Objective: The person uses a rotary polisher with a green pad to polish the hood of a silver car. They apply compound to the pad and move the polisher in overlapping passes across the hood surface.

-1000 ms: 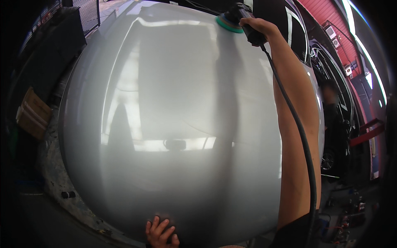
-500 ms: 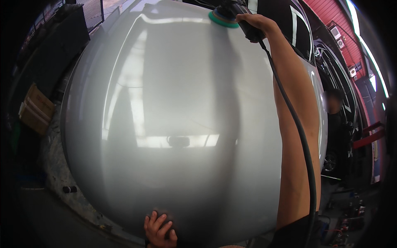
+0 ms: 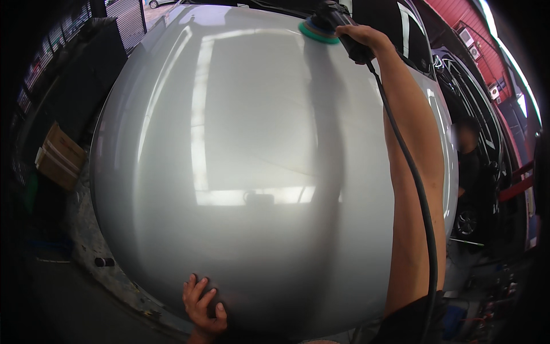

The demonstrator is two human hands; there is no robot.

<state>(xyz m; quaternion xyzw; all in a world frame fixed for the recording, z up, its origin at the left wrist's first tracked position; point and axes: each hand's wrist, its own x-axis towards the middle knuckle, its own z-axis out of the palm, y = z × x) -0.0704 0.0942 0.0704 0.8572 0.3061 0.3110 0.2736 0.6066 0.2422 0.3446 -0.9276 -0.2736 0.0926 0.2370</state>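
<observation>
A silver car hood (image 3: 258, 126) fills most of the head view, with bright reflections across it. At its far right part, near the windshield, my right hand (image 3: 366, 39) is wrapped round the handle of a black polishing machine (image 3: 327, 16). The machine's green pad (image 3: 318, 35) rests on the hood. From the handle a thick black cord (image 3: 409, 163) runs back along my outstretched right forearm. My left hand (image 3: 201, 304) lies on the hood's near edge at the lower left, fingers spread and holding nothing.
A cardboard box (image 3: 62, 156) stands at the left beside the car, with a small dark cylinder (image 3: 104, 262) on the floor nearer me. Along the right side is another person (image 3: 468, 149) in dark clothes, by a dark car (image 3: 471, 94). Assorted items (image 3: 492, 304) clutter the lower right.
My right hand and the polishing machine appear slightly further right and lower. My left hand has shifted left and a little forward over the hood. The whole view has shifted slightly too.
</observation>
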